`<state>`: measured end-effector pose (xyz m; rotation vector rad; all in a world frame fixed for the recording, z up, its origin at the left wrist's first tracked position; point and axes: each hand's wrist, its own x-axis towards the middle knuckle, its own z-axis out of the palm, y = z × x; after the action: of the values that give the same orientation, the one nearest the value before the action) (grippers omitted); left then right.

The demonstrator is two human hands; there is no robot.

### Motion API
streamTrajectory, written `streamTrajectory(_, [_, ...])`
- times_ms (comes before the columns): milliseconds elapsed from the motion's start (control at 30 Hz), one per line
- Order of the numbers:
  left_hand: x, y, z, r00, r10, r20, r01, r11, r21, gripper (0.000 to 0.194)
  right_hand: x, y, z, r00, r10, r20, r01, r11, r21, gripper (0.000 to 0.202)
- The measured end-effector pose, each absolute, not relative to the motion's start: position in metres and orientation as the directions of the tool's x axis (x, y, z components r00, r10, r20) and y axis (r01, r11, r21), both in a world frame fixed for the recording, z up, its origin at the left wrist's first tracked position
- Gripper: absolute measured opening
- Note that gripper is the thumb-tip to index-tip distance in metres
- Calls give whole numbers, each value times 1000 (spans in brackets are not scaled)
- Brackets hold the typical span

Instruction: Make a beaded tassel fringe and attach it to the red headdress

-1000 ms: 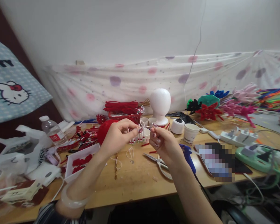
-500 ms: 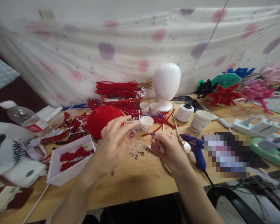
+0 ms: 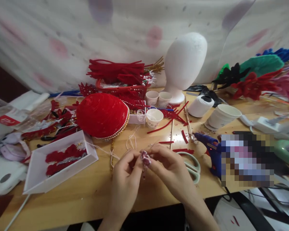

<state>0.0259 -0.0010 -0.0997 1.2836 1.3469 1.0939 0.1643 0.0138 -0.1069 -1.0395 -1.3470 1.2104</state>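
Observation:
My left hand (image 3: 127,176) and my right hand (image 3: 170,171) meet fingertip to fingertip above the wooden table (image 3: 86,195). Both are closed in a pinch, and small beads dangle just below the fingertips; what exactly each hand grips is too small to make out. Thin white thread (image 3: 132,138) lies on the table behind my left hand. Green-handled scissors (image 3: 195,166) rest beside my right hand, partly hidden by it. A red dome-shaped cap (image 3: 102,115) with a pearl edge sits behind and to the left of my hands.
A white box (image 3: 30,178) holds red pieces at the left. Behind are a paper cup (image 3: 154,118), a foam head (image 3: 185,61), a thread spool (image 3: 200,107) and a red basket (image 3: 101,85). At the right lie a blue glue gun (image 3: 215,152) and a green object (image 3: 285,152).
Both hands have come together, lower over the table, with fingertips pinched. The beaded strands seen on the table between them no longer show there. The view has tilted down and nearer, revealing more of the cap.

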Motion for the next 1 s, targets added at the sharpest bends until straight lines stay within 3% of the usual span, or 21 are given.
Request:
streamTrajectory(233, [20,0,-105,51,993,108,486,-119,866,27,172,18,-113,-191,969,155,146,184,-972,14])
streamTrajectory(367, [17,1,-108,71,994,86,537,-110,837,26,181,23,-110,-303,936,182,311,278,-909,14])
streamTrajectory(533, [12,3,-109,74,985,159,544,-173,821,25,185,21,-99,-400,904,150,509,355,-784,17])
streamTrajectory(667, [17,-5,-110,-8,998,59,439,-49,897,28,184,18,-97,-366,930,11,454,190,-871,33])
streamTrajectory(800, [28,-15,-111,29,995,-99,276,87,957,21,185,15,-106,-330,941,-79,312,30,-950,29])
streamTrajectory(1000, [31,-20,-113,37,999,-22,298,11,955,20,188,12,-118,-320,935,-154,71,-139,-988,31])
